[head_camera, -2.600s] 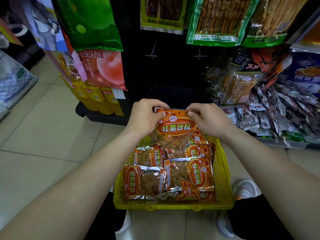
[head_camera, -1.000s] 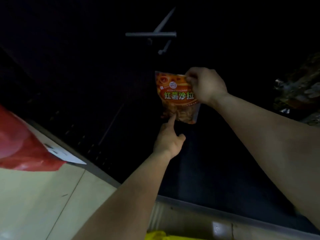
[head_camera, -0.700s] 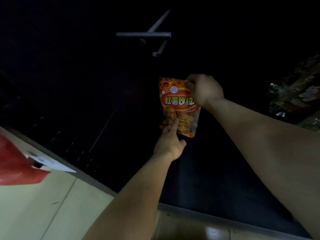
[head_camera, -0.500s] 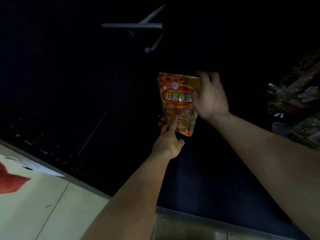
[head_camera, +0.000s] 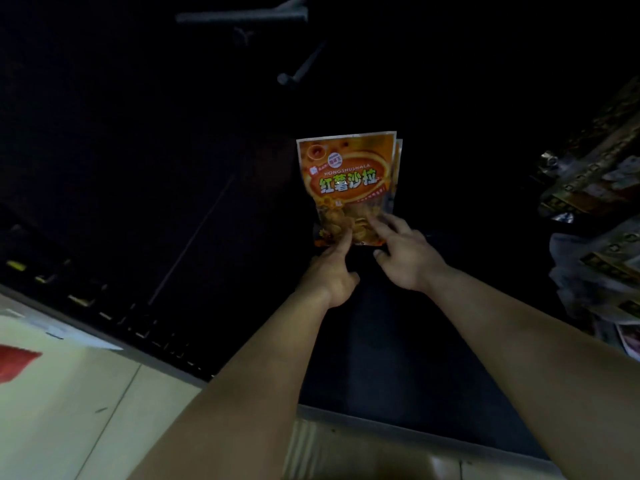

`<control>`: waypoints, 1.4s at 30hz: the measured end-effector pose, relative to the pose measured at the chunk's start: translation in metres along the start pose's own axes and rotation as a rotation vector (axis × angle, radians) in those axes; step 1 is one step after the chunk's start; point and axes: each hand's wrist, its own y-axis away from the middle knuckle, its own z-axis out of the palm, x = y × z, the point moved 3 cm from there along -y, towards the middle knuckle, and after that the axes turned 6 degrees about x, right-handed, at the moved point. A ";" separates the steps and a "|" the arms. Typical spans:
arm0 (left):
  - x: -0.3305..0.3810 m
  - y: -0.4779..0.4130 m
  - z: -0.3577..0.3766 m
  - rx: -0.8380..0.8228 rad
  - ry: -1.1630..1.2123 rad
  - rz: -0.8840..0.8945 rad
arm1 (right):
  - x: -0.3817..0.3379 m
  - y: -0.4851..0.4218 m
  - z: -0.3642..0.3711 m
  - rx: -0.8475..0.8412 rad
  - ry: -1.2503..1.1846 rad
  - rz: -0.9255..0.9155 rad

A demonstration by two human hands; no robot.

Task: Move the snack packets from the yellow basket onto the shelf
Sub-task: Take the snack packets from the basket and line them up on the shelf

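Note:
An orange snack packet (head_camera: 346, 178) stands upright deep on the dark shelf (head_camera: 398, 348). The edge of a second, matching packet (head_camera: 399, 161) peeks out just behind its right side. My left hand (head_camera: 330, 271) touches the packet's bottom edge with an outstretched finger. My right hand (head_camera: 405, 254) rests its spread fingers on the packet's lower right corner. Neither hand wraps around the packet. The yellow basket is out of view.
Metal display pegs (head_camera: 242, 17) jut out above the shelf. Other snack packets (head_camera: 595, 188) crowd the right side. The shelf's pale front edge (head_camera: 381, 424) runs below my arms, with tiled floor (head_camera: 69, 410) and a red packet corner (head_camera: 14, 362) at the left.
The packet went from the basket to the back of the shelf. My right hand released its top and dropped to its lower right corner; my left hand stays at the bottom edge.

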 end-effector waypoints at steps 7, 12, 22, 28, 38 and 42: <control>0.000 -0.005 -0.011 0.039 0.028 -0.006 | -0.003 0.006 -0.006 -0.008 0.006 0.030; -0.003 0.030 -0.018 0.055 0.008 0.001 | -0.011 0.046 -0.020 -0.025 -0.027 0.042; 0.002 0.201 -0.079 0.058 -0.081 0.001 | -0.049 0.207 -0.084 -0.038 -0.021 0.146; -0.001 0.323 -0.074 0.055 -0.083 0.004 | -0.058 0.321 -0.102 -0.022 -0.031 0.195; -0.007 0.380 0.001 -0.086 -0.097 -0.008 | -0.015 0.420 -0.086 -0.035 0.055 0.328; -0.001 0.365 0.021 -0.115 -0.122 0.016 | 0.006 0.426 -0.077 -0.117 0.175 0.349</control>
